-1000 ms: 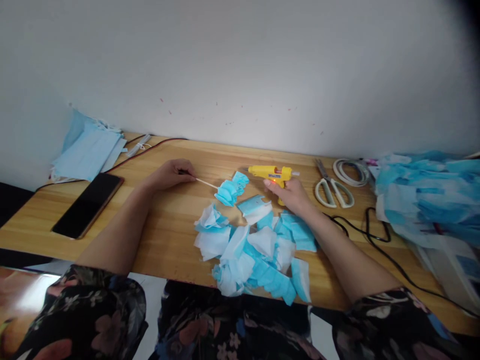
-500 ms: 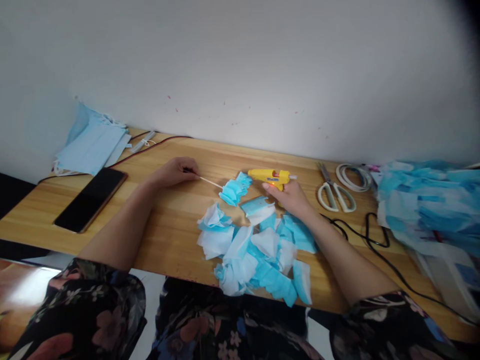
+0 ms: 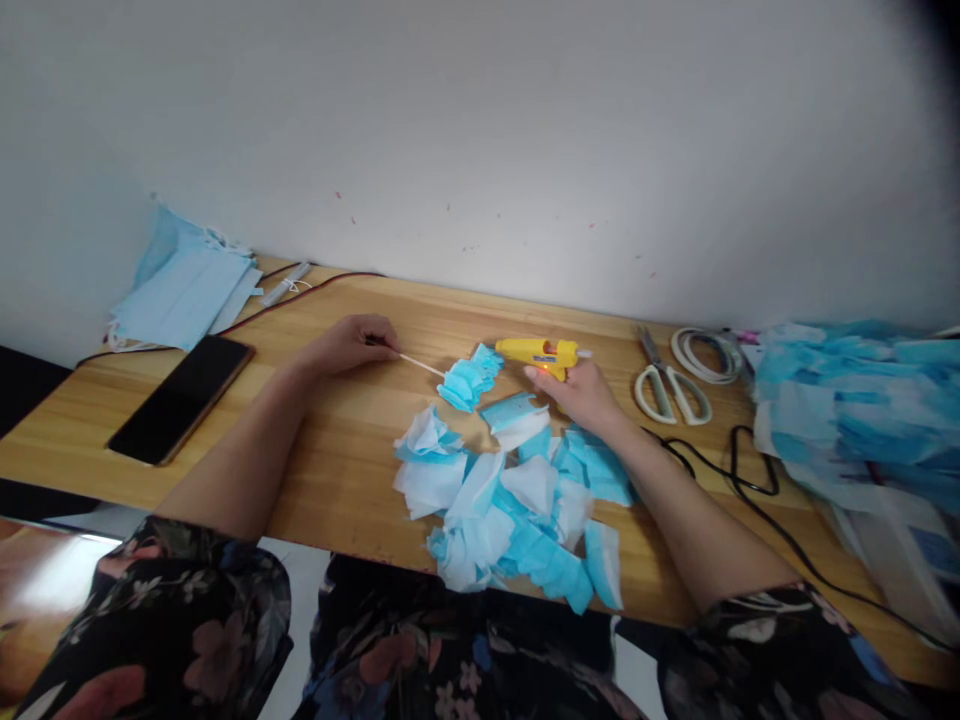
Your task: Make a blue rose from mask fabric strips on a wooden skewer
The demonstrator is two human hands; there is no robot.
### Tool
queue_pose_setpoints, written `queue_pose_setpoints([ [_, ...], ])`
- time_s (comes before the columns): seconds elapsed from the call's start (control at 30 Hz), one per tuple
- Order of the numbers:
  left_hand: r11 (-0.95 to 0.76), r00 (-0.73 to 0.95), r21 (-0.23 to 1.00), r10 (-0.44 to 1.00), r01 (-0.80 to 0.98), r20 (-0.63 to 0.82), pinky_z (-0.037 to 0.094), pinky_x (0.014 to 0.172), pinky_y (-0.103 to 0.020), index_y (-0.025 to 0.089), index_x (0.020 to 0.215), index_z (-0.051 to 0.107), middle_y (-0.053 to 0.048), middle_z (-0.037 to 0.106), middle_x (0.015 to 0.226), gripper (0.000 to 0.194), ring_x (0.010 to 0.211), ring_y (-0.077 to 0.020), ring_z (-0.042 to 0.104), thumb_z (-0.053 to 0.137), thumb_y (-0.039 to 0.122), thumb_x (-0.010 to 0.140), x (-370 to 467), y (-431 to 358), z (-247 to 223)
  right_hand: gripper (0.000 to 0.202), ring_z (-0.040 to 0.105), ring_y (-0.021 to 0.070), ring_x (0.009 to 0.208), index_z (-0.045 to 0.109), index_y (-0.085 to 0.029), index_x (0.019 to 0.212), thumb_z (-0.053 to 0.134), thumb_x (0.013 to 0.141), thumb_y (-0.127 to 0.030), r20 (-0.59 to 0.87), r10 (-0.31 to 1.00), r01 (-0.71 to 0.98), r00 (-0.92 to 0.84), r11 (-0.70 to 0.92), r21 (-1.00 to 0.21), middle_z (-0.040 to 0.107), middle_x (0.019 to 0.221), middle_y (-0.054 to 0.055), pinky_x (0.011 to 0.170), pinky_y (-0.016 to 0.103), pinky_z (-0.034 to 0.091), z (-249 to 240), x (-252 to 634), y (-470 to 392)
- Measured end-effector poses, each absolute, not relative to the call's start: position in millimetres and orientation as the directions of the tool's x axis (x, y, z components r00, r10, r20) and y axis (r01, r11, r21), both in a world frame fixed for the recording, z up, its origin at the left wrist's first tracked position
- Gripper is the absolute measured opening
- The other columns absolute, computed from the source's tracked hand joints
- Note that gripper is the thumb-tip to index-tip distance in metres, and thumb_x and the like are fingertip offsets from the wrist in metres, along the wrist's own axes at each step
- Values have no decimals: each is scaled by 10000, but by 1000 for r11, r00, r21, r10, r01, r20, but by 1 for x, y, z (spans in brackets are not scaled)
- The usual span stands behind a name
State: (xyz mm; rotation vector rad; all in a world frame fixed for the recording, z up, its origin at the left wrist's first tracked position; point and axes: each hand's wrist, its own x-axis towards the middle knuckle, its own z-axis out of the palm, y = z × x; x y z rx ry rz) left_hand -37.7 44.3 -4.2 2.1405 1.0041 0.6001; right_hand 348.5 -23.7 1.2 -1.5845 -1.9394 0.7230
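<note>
the left hand [image 3: 358, 340] is closed on one end of a thin pale stick [image 3: 421, 365], pinching it between thumb and fingers above the desk [image 3: 337, 470]. the stick's far end runs into a ruffled blue frill [image 3: 469, 382], which sits between the two hands near the middle of the desk. the right hand [image 3: 585, 395] is wrapped round the grip of a yellow glue gun [image 3: 529, 350], its thumb up against the body, close to a small red light. the hands are well apart from each other. the gun's nozzle points left at the frill's upper right edge; it is just beside it, though at this size i can't tell whether the tip touches. nearer the person, a loose pile of blue and white scraps [image 3: 499, 500] spreads toward the desk's front edge, some of it just below the right hand. to the right of that hand lie scissors [image 3: 655, 363] with white handles, then a white coil [image 3: 711, 376], and beyond it a big blue and white heap [image 3: 877, 400]. a black cord [image 3: 819, 574] winds below them. at the far left, a phone [image 3: 181, 400] lies flat near a stack of blue masks [image 3: 184, 295].
</note>
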Motion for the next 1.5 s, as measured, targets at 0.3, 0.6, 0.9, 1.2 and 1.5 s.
queue_pose_setpoints([
  [0.3, -467, 594, 744, 796, 478, 118, 484, 768, -295, 175, 813, 734, -40, 701, 832, 297, 799, -178, 625, 726, 470, 853, -38, 45, -5, 384, 764, 310, 1005, 782, -177, 1073, 650, 875, -478, 63, 979, 686, -193, 181, -705, 815, 1097, 118, 879, 408, 593, 7, 356, -27],
  [0.6, -474, 590, 737, 797, 483, 126, 484, 763, -299, 181, 799, 733, -32, 697, 822, 276, 794, -180, 625, 728, 453, 845, -39, 46, -7, 351, 764, 286, 942, 788, -182, 1017, 644, 885, -474, 67, 979, 678, -194, 183, -711, 817, 952, 92, 788, 343, 582, 8, 348, -25],
  [0.9, -493, 585, 726, 796, 479, 154, 480, 754, -296, 184, 790, 735, -35, 701, 812, 291, 778, -175, 621, 725, 471, 839, -40, 48, -10, 401, 767, 275, 862, 787, -161, 1050, 644, 887, -499, 50, 985, 720, -163, 153, -677, 818, 972, 110, 737, 336, 565, 1, 344, -23],
  [1.2, -482, 591, 732, 795, 481, 135, 485, 756, -292, 181, 800, 740, -31, 700, 817, 258, 773, -170, 620, 731, 435, 845, -39, 47, -7, 417, 763, 311, 977, 778, -154, 1050, 646, 887, -514, 28, 988, 739, -149, 130, -661, 812, 1075, 141, 861, 384, 578, 8, 351, -26],
  [1.5, -476, 592, 727, 797, 495, 119, 489, 764, -293, 186, 795, 734, -30, 702, 821, 264, 787, -175, 625, 722, 445, 848, -38, 45, -4, 400, 746, 329, 1101, 774, -169, 1122, 657, 893, -476, 38, 982, 720, -183, 160, -675, 805, 1144, 135, 991, 442, 563, 10, 357, -29],
])
